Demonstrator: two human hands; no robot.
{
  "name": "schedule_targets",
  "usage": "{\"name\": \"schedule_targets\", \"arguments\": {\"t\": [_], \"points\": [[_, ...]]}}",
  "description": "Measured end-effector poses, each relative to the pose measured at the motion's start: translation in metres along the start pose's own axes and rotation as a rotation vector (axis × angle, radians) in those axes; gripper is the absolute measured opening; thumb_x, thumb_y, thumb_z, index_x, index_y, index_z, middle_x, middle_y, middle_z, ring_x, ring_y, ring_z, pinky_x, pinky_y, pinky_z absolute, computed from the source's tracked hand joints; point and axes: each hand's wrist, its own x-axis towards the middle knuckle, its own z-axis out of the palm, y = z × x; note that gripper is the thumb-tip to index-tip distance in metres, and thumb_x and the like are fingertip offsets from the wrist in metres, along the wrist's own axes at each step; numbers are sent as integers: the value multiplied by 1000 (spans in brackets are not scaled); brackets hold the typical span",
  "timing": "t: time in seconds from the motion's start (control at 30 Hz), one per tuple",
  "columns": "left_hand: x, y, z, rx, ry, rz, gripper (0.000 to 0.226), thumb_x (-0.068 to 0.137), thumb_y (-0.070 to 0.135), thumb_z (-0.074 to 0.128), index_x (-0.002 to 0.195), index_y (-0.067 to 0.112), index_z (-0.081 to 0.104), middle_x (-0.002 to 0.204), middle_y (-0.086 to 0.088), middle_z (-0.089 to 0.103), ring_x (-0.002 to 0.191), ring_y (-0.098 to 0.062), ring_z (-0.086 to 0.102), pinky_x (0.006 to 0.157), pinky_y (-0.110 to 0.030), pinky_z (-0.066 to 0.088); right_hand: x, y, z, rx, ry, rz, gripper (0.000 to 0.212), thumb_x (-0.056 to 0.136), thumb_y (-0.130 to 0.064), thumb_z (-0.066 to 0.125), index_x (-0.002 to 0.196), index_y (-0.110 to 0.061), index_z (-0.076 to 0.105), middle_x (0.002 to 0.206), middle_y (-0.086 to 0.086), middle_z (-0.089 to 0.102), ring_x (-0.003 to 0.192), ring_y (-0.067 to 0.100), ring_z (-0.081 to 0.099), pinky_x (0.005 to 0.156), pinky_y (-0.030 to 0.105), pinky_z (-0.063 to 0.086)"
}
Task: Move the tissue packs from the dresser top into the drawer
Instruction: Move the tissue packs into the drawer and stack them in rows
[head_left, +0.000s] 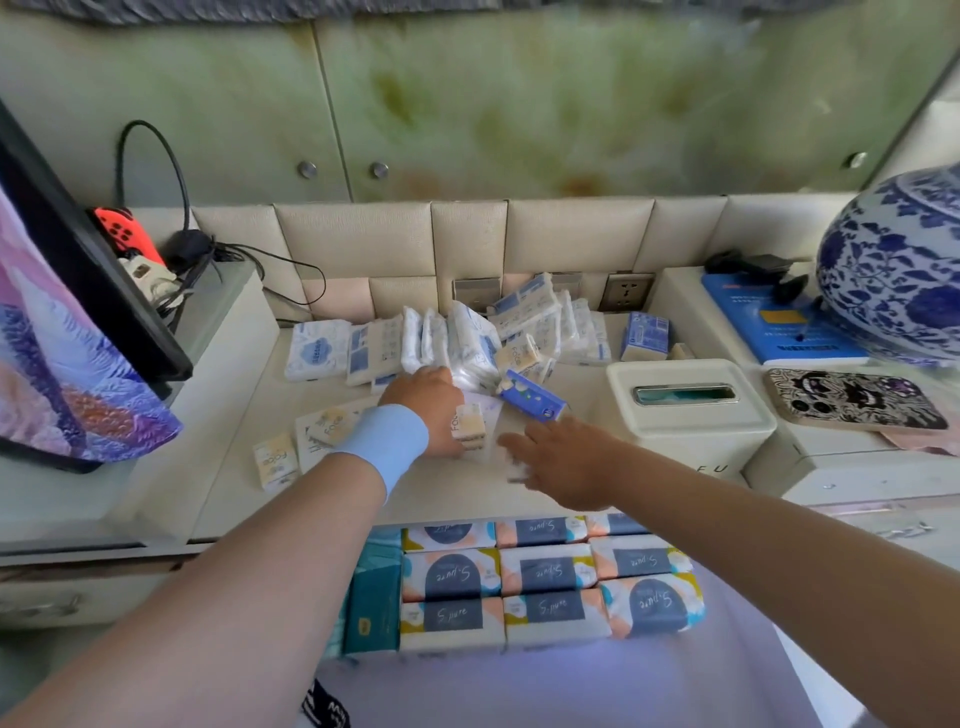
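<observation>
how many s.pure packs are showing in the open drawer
8 show. Near row: three S.pure packs. Middle row: three. Far row: two, plus an unreadable sliver under the right hand. Lower layers may be hidden.

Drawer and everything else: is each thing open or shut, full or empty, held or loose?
Drawer: open, holding packs.
Pile of tissue packs: loose on dresser top.
Small pack: by left hand.
Right hand: open, reaching.
Tissue box: lid on.
Phone: face down.
</observation>
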Motion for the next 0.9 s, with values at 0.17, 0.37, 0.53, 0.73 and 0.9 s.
{"name": "schedule_targets", "arguments": {"t": [0.17, 0.37, 0.53, 0.73, 0.9], "points": [[-20, 44, -18, -210, -12, 62, 36, 73, 55, 72, 98, 32, 60, 105, 3, 63, 96, -21, 57, 81, -31, 48, -49, 7, -16, 521, -139, 167, 60, 100, -44, 48, 152, -25, 25, 148, 3, 45, 128, 24, 49, 104, 38, 39], [-44, 118, 4, -408, -142, 150, 38, 73, 47, 76, 101, 27, 61, 105, 3, 60, 95, -21, 60, 85, -35, 52, -119, 17, 31, 335, -552, 321, 47, 91, -46, 62, 126, -14, 58, 113, 4, 66, 102, 24, 62, 95, 35, 50], [-49, 175, 30, -429, -183, 183, 44, 74, 41, 77, 111, 23, 60, 112, 0, 54, 104, -22, 56, 92, -34, 48, -172, 25, 94, 214, -419, 437, 43, 90, -33, 67, 126, -14, 54, 121, 5, 63, 111, 26, 62, 91, 35, 50], [-42, 232, 53, -450, -215, 154, 36, 69, 42, 77, 93, 23, 58, 104, 1, 56, 93, -21, 57, 78, -33, 48, -183, 23, 147, 120, -182, 451, 50, 90, -21, 66, 135, -14, 44, 128, 6, 59, 114, 25, 59, 94, 35, 48], [-24, 244, 59, -335, -251, 155, 34, 70, 40, 76, 91, 25, 54, 108, -1, 56, 95, -22, 57, 80, -34, 50, -171, 26, 165, 54, -109, 410, 52, 92, -13, 61, 139, -12, 40, 134, 10, 55, 123, 28, 51, 101, 39, 40]]}}
